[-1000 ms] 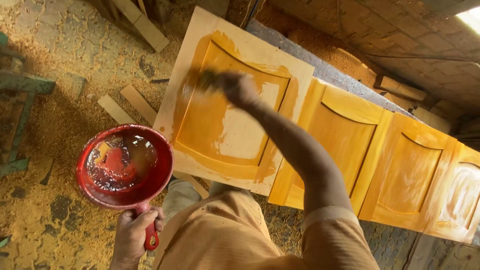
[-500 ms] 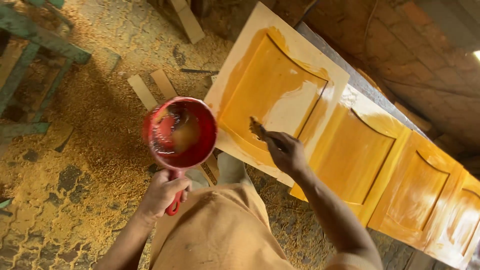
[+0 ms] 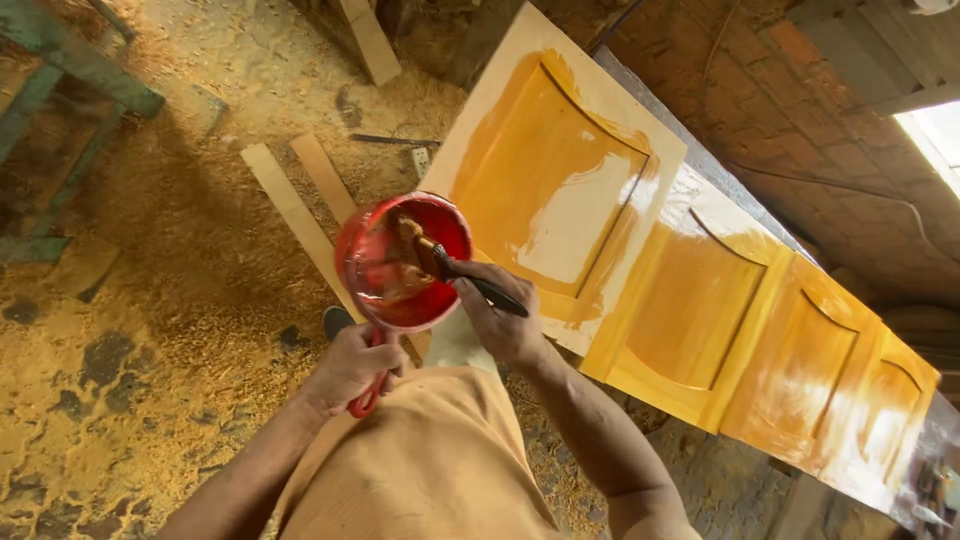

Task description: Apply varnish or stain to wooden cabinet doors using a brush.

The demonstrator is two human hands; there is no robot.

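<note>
Over the sawdust floor [image 3: 150,300] our left hand [image 3: 350,368] grips the red bowl [image 3: 403,262] by its handle, while right-hand fingers [image 3: 490,300] close on the brush [image 3: 455,272], dipping. We judge the nearest door panel [image 3: 560,190] half coated, its frame edges bare; three further panels [image 3: 790,370] look finished.

The floor [image 3: 170,330] under me was packed earth, thick with yellow sawdust. Two pale wooden slats [image 3: 300,215] lay flat on it side by side. The cabinet door panels [image 3: 700,300] stood on edge in a row, leaning against the brick wall [image 3: 800,110]. A green wooden frame [image 3: 60,110] stood at my left.
</note>
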